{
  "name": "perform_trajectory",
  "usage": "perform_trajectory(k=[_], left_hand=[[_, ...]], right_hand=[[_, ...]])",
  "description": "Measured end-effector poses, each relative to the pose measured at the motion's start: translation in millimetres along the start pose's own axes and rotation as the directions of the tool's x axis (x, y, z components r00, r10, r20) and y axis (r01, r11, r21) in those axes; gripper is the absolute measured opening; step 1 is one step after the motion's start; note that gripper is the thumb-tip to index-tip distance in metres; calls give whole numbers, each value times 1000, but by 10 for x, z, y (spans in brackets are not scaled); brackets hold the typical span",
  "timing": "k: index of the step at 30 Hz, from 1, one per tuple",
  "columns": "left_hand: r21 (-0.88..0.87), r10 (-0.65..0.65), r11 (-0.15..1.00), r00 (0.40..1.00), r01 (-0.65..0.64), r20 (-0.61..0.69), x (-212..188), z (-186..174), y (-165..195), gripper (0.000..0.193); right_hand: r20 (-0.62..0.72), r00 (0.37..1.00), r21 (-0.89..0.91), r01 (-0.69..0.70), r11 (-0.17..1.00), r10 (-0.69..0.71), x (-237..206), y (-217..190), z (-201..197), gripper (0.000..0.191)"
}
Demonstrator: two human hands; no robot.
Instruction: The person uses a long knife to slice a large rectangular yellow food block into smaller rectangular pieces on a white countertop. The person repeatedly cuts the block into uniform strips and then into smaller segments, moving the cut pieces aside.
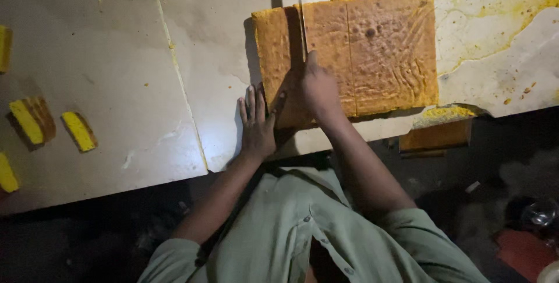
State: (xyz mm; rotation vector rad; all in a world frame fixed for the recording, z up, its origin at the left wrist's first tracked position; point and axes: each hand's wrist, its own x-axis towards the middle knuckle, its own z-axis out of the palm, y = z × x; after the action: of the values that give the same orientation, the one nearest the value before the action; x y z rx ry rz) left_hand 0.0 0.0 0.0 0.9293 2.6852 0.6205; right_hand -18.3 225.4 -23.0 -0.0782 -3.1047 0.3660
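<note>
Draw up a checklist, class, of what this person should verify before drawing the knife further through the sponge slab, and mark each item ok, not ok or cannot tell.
1. Right hand grips the knife over the cake slab: ok.
2. Blade lies along the cut line near the slab's left side: ok.
3. Left hand lies flat on the table against the slab's left edge, steadying it: ok.
4. Left fingertips clear of the blade's path: cannot tell, as the thumb reaches onto the strip being cut.
5. Slab fully on the table: ok, though close to the near edge.
6. Cut pieces lie far left, out of the way: ok.
</note>
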Motion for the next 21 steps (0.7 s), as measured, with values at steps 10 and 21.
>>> perform_trajectory(k=[10,21], left_hand=[[32,1,999,998,1,-67,-31,-12,126,92],[241,-10,969,984,53,-177,-245,71,194,96]], right_hand=[[369,871,205,-417,886,324,414,-177,-537,56],[318,935,219,-232,948,155,-837,-403,-602,47]])
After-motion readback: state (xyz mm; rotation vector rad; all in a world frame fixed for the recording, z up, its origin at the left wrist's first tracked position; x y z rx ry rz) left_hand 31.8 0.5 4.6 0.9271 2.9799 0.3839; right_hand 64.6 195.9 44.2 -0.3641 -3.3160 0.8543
